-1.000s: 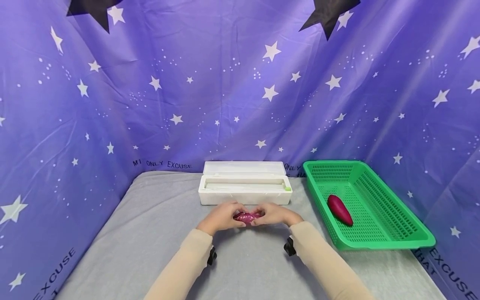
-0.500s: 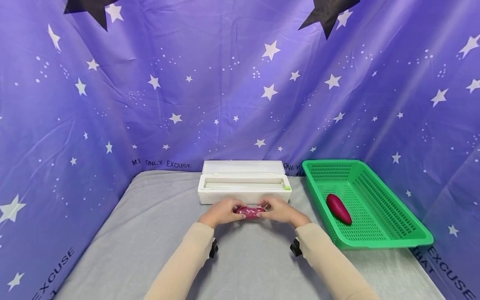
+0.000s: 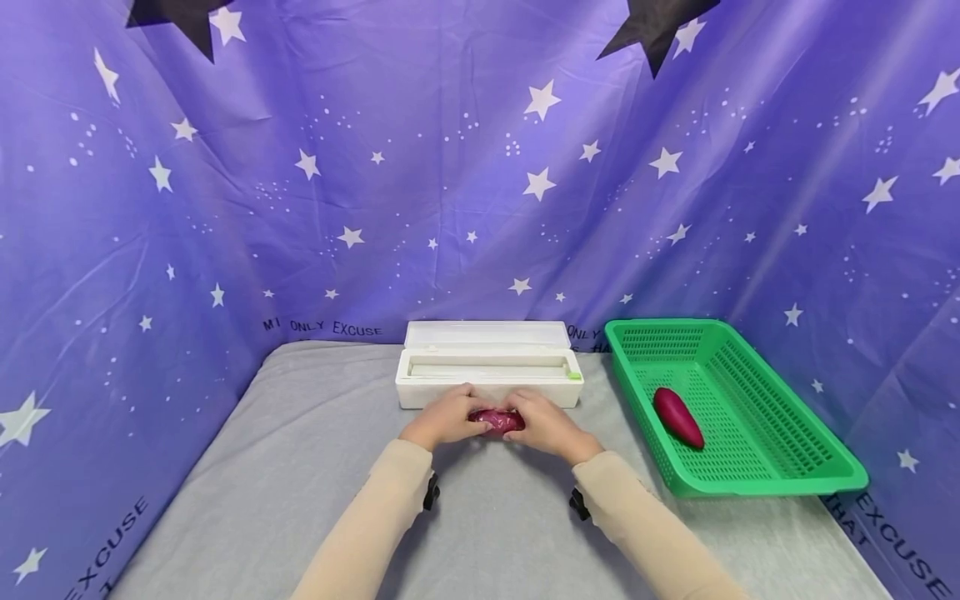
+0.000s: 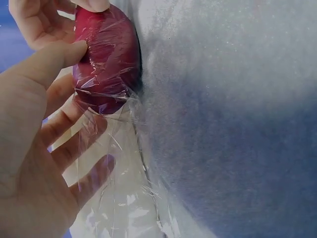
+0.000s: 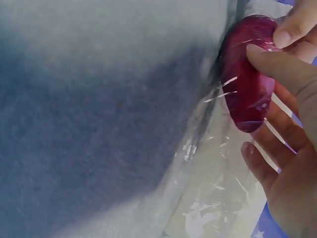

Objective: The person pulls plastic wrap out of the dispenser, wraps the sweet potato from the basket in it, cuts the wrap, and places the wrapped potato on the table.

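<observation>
Between both hands is a dark red sweet potato (image 3: 498, 422), wrapped in clear cling film, in front of the white box. My left hand (image 3: 446, 417) pinches its left end, with the thumb on the near side and fingers behind. My right hand (image 3: 552, 425) holds the right end in the same way. Loose cling film (image 4: 116, 173) trails from the sweet potato past the left fingers in the left wrist view. The right wrist view shows shiny film (image 5: 213, 193) below the right fingers too. The undersides of the sweet potato are hidden.
A white cling film dispenser box (image 3: 487, 395) stands just behind the hands, its clear lid (image 3: 487, 335) raised and a green slider (image 3: 573, 376) at the right. To the right, a green basket (image 3: 765, 486) holds another sweet potato (image 3: 678, 418). A star-patterned curtain (image 3: 450, 208) encloses the table.
Both hands and the wrapped sweet potato have moved slightly away from the wearer, towards the box. The right hand shifted outward, then came back in closer to the left.
</observation>
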Motion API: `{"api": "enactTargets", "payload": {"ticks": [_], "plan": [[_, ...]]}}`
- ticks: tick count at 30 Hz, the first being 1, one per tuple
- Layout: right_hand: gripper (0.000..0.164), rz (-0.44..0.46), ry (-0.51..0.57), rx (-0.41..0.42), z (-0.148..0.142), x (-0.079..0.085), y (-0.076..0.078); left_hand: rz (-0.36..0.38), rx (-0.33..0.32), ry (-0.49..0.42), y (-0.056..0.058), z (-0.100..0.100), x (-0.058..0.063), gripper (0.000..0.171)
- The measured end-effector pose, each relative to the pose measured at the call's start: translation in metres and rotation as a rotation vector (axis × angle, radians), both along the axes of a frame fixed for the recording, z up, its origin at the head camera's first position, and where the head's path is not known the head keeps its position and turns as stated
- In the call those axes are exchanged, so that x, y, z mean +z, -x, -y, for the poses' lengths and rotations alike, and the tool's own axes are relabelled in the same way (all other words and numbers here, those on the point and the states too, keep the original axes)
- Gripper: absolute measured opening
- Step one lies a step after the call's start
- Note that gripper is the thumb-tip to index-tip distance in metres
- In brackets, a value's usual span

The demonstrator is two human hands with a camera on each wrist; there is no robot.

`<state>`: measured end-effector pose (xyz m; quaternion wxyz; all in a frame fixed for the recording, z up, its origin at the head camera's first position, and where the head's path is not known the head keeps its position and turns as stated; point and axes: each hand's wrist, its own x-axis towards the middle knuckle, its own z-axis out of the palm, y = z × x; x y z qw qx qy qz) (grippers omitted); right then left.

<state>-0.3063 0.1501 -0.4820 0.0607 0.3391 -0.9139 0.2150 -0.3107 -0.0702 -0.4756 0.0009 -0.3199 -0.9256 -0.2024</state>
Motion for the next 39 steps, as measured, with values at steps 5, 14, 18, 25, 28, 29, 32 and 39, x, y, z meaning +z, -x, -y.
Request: {"api": "enactTargets", "payload": {"ticks": [5,14,18,25,28,29,32,39], "plan": [[0.037,0.044,0.015,0.005,0.0,-0.001,0.005,-0.024,0.01,0.018,0.001,-0.001,-0.002,0.039],[0.029,0.088,-0.021,0.028,0.001,0.007,0.015,-0.033,0.085,-0.076,0.006,-0.001,-0.008,0.022],[0.028,0.085,-0.036,0.039,0.002,0.009,0.015,-0.062,0.104,-0.088,0.006,0.0,-0.009,0.022],[0.029,0.055,-0.089,0.003,0.006,0.013,0.01,-0.087,0.103,-0.092,0.004,0.002,-0.007,0.021],[0.03,0.062,-0.107,-0.035,0.007,0.014,0.01,-0.091,0.119,-0.078,0.002,0.003,-0.003,0.022],[0.031,0.069,-0.11,-0.047,0.008,0.014,0.01,-0.094,0.126,-0.074,0.002,0.004,-0.001,0.022],[0.031,0.072,-0.113,-0.064,0.008,0.014,0.009,-0.121,0.173,-0.06,0.0,0.007,0.006,0.019],[0.034,0.081,-0.123,-0.076,0.009,0.015,0.008,-0.243,0.382,-0.183,0.005,0.024,0.021,0.01]]}}
